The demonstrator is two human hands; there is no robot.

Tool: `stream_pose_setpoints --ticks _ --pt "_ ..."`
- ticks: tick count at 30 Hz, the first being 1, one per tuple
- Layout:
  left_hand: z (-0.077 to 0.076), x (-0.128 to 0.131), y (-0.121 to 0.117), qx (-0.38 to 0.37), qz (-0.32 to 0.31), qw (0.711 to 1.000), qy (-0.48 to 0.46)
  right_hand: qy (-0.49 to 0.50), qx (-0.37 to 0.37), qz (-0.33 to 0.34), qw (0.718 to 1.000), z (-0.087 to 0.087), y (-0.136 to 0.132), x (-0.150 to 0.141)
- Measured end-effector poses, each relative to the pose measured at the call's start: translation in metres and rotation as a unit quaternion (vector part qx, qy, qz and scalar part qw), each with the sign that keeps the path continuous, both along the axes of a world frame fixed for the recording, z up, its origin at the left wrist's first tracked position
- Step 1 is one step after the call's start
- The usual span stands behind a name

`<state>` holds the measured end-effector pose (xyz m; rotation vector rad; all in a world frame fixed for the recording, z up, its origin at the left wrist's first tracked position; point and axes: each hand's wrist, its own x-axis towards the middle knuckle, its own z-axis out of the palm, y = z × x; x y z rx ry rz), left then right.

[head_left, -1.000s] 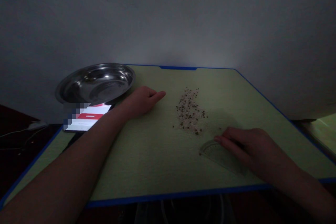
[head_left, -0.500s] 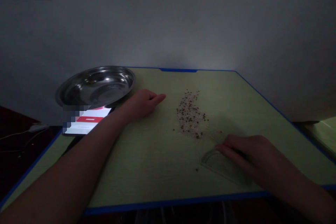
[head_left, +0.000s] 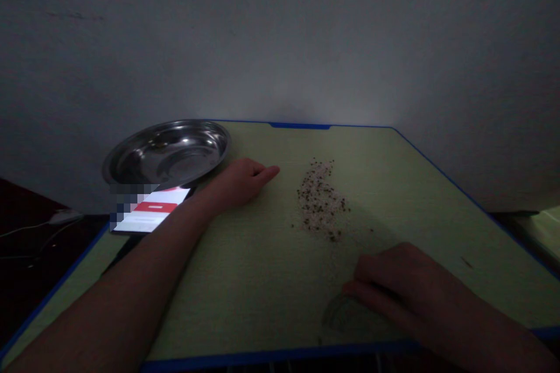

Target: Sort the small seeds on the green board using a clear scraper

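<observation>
My right hand [head_left: 394,285] is closed on the edge of a clear plastic protractor [head_left: 345,315], which lies low over the near part of the table. Its outline is faint in the dim light. Beyond it lies a loose pile of pale, rice-like grains [head_left: 321,198] mixed with small dark round seeds. My left hand [head_left: 242,183] rests on the tabletop left of the pile, fingers curled in and thumb pointing right. I see nothing in that hand, and its palm side is hidden.
A wide steel basin [head_left: 170,154] stands at the back left. Partly under its rim lies a phone or tablet with a lit screen [head_left: 151,215], near my left forearm. The pale green table [head_left: 271,280] has a blue edge, with a wall behind.
My right hand has drawn the protractor nearer to me and slightly left, away from the pile. My left hand holds its place, while the whole view has shifted slightly.
</observation>
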<state>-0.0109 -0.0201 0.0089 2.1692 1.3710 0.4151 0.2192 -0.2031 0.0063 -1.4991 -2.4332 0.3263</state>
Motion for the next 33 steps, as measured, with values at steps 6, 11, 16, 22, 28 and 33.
stream_pose_setpoints --ticks 6,11,16,22,28,33 --pt "0.000 0.000 0.000 0.010 0.000 1.000 0.003 0.051 -0.004 -0.046 0.998 -0.009 0.002 -0.007" --pt "0.001 0.001 -0.001 0.008 -0.006 1.000 -0.001 0.044 -0.014 -0.053 0.998 -0.009 0.002 -0.013" --pt "0.001 0.001 -0.001 0.006 -0.007 1.000 0.011 0.031 -0.028 0.002 0.999 -0.002 -0.001 -0.020" --pt "0.001 0.001 -0.002 0.006 -0.009 1.000 0.001 0.001 0.026 -0.060 0.998 -0.010 0.005 -0.003" --pt "0.001 0.000 0.000 0.010 -0.013 1.000 0.004 -0.071 0.106 -0.148 0.981 -0.011 0.019 0.038" --pt "0.000 -0.001 0.001 0.018 -0.013 1.000 0.019 -0.106 0.121 -0.167 0.973 -0.006 0.034 0.046"
